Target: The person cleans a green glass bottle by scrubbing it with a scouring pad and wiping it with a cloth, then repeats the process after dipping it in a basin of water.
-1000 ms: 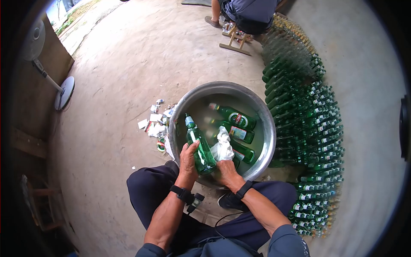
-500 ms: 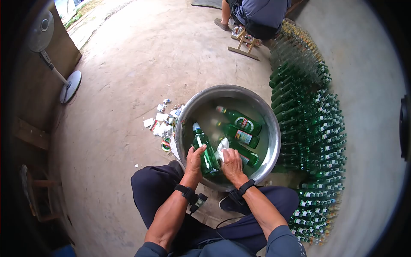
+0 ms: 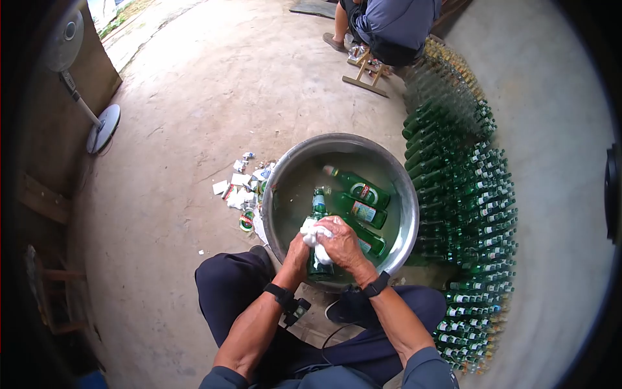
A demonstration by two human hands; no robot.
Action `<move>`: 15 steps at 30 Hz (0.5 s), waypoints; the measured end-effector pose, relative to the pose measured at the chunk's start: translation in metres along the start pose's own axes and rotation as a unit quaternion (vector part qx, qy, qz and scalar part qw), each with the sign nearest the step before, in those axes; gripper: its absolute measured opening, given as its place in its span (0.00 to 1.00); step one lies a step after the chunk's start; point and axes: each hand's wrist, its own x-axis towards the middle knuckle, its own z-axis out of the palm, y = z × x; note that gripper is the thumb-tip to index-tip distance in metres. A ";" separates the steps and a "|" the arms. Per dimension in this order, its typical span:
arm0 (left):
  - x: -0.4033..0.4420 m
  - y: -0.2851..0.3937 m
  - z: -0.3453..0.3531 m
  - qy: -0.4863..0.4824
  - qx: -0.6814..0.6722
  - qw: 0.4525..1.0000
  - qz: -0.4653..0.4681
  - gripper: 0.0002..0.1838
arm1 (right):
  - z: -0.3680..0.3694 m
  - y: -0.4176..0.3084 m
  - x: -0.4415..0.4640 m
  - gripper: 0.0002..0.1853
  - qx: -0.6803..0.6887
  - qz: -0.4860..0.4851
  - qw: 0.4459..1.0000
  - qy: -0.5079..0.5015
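Observation:
A green glass bottle is held neck-up over the near left part of a metal basin. My left hand is closed around its body from the left. In my right hand is a wet white cloth, pressed against the front of that bottle and hiding its middle. Beside the right hand, several more green bottles lie in murky water: a labelled bottle toward the far side, another labelled bottle below it, and one more partly behind the right hand.
Peeled paper labels litter the floor left of the basin. Stacked green bottles line the wall on the right. A person sits on a low wooden stool at the back. A standing fan is at far left.
My right hand has brought the white cloth left and onto the bottle. The bottle has shifted slightly right and stands more upright in the view.

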 end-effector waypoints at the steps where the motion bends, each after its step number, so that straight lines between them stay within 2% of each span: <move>1: 0.006 -0.012 -0.010 -0.019 0.202 0.963 0.178 0.20 | 0.000 0.008 0.010 0.13 -0.030 0.009 0.999 0.002; 2: 0.013 -0.024 -0.019 -0.037 0.390 0.854 0.342 0.20 | 0.000 0.016 0.019 0.13 -0.061 0.019 0.998 0.004; 3: 0.010 -0.016 -0.012 -0.036 0.389 0.855 0.341 0.20 | 0.001 0.022 0.027 0.12 -0.076 0.045 0.996 0.024; 4: 0.007 -0.001 0.000 -0.004 0.149 0.983 0.103 0.18 | 0.002 0.031 0.035 0.12 -0.091 0.071 0.992 0.044; 5: 0.005 0.007 0.007 0.028 -0.110 0.982 -0.149 0.17 | 0.003 0.039 0.041 0.11 -0.112 0.098 0.987 0.061; 6: 0.007 0.002 0.006 0.028 -0.111 0.982 -0.149 0.17 | 0.003 0.045 0.044 0.11 -0.113 0.097 0.987 0.060; 8: 0.014 -0.010 0.000 -0.003 -0.095 0.986 -0.134 0.21 | 0.000 0.059 0.050 0.12 -0.213 0.195 0.954 0.084; 10: 0.013 -0.009 0.002 0.013 -0.093 0.989 -0.115 0.20 | -0.001 0.080 0.044 0.11 -0.217 0.220 0.948 0.077; 12: 0.012 -0.002 0.005 0.032 -0.091 0.991 -0.096 0.20 | 0.003 0.089 0.030 0.12 -0.250 0.147 0.948 0.135; 14: 0.009 0.009 0.009 0.054 -0.128 0.987 -0.079 0.20 | 0.008 0.071 0.020 0.16 -0.283 0.133 0.942 0.119; 15: 0.010 0.007 0.007 0.055 -0.128 0.987 -0.080 0.20 | 0.012 0.073 0.014 0.17 -0.294 0.063 0.950 0.087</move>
